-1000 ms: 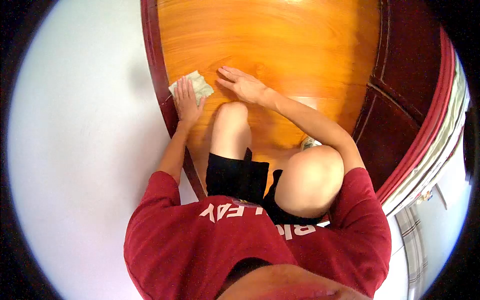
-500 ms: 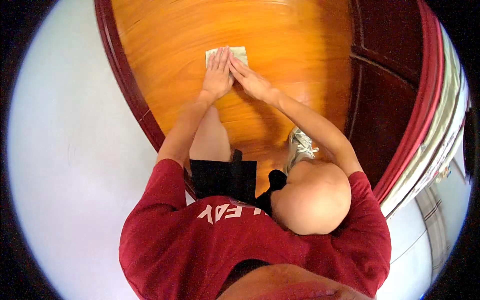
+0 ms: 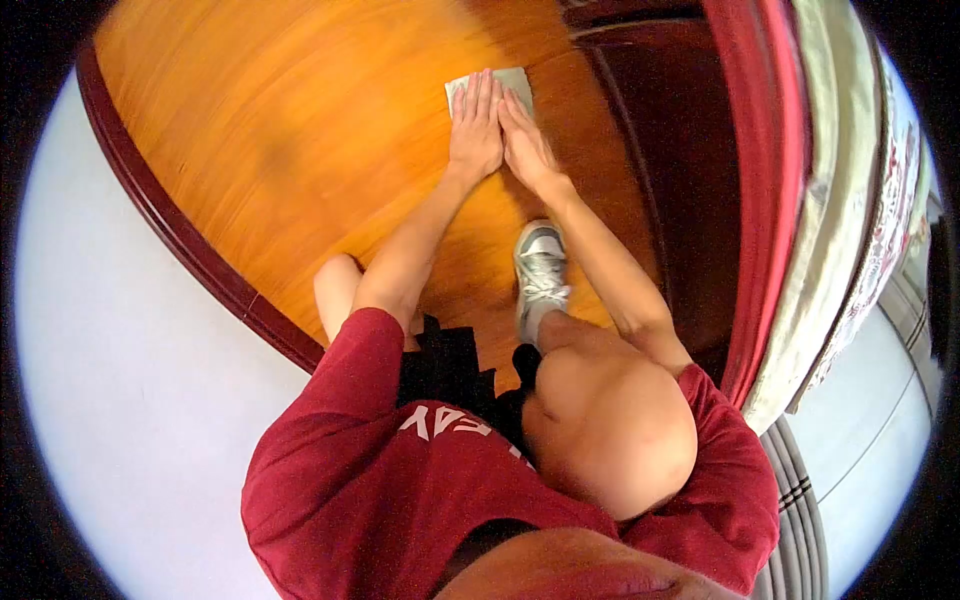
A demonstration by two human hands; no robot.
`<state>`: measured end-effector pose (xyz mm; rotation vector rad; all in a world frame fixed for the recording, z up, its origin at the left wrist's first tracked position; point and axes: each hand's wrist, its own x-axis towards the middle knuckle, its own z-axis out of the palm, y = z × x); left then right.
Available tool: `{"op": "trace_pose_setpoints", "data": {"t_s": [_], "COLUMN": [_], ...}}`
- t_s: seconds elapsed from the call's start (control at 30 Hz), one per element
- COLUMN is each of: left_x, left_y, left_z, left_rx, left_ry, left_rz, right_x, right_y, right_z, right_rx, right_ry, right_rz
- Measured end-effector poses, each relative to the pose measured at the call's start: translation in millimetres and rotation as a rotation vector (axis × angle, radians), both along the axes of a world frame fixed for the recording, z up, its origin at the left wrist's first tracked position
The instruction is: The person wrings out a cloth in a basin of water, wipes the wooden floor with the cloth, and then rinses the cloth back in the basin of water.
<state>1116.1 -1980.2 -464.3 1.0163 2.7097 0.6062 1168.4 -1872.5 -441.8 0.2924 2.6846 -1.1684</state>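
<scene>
A small pale folded cloth (image 3: 515,79) lies flat on the orange-brown wooden floor (image 3: 300,130). My left hand (image 3: 476,130) rests on its left part, fingers straight and pointing away from me. Against it, angled in from the right, is my right hand (image 3: 528,145), also flat with the fingers stretched out. Both sets of fingertips press on the cloth, covering its middle and near side. Neither hand is curled around it.
My shoe (image 3: 541,265) is planted on the floor just below my hands, with my bent knee (image 3: 625,430) nearer. Dark red skirting (image 3: 180,225) and a white wall run along the left. Dark wood panelling (image 3: 690,150) and hanging red and cream fabric (image 3: 780,200) stand on the right.
Both hands have slid the cloth to the right relative to my shoe, closer to the dark panelling. The view has turned, so the panelling and fabric appear further left.
</scene>
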Motion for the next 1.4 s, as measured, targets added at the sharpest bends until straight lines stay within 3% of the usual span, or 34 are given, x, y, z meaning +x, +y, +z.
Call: {"op": "trace_pose_setpoints", "data": {"t_s": [0.1,0.17,0.2,0.3,0.33,0.43,0.5,0.57,0.77,0.8,0.83,0.9,0.93,1.0,1.07,1.4], "left_x": [-2,-2,2,-4,-5,-2,-1,5,-1,-2,1,2,4,11,19,57], "left_y": [39,50,54,56,61,70,76,77,74,71,66,48,38,5,-37,-253], "left_z": [5,1,2,5,8,14,18,22,25,23,23,19,20,21,24,27], "left_rx": [-0.139,-0.066,0.014,-0.107,-0.219,-0.044,-0.048,-0.237,-0.230,-0.223,-0.168,-0.105,-0.138,-0.184,0.047,-0.205], "left_ry": [0.020,0.009,-0.024,0.032,0.035,-0.039,-0.049,-0.008,0.069,0.075,0.018,-0.041,-0.003,0.031,-0.127,-0.155], "left_rz": [-0.043,-0.021,-0.002,-0.064,-0.134,-0.111,-0.073,-0.111,-0.117,-0.107,-0.084,-0.056,-0.028,0.022,0.127,0.356], "right_x": [-4,-14,-12,-5,0,9,10,7,7,-3,0,7,7,11,10,1], "right_y": [35,34,35,44,56,62,67,65,64,52,51,39,36,10,-22,-206], "right_z": [6,0,0,6,-7,-8,5,10,-6,5,2,2,12,17,9,5], "right_rx": [0.052,-0.728,-0.743,-0.252,-0.029,-0.044,-0.036,-0.046,-0.120,-0.319,-0.312,0.140,0.240,0.274,0.331,0.166], "right_ry": [0.032,-0.031,-0.041,0.001,0.129,0.065,0.020,-0.028,0.055,0.011,0.014,0.087,0.041,0.036,0.093,0.162], "right_rz": [0.010,-0.532,-0.522,-0.317,-0.145,-0.151,-0.180,-0.218,-0.252,-0.462,-0.455,-0.037,0.054,0.145,0.287,0.790]}}
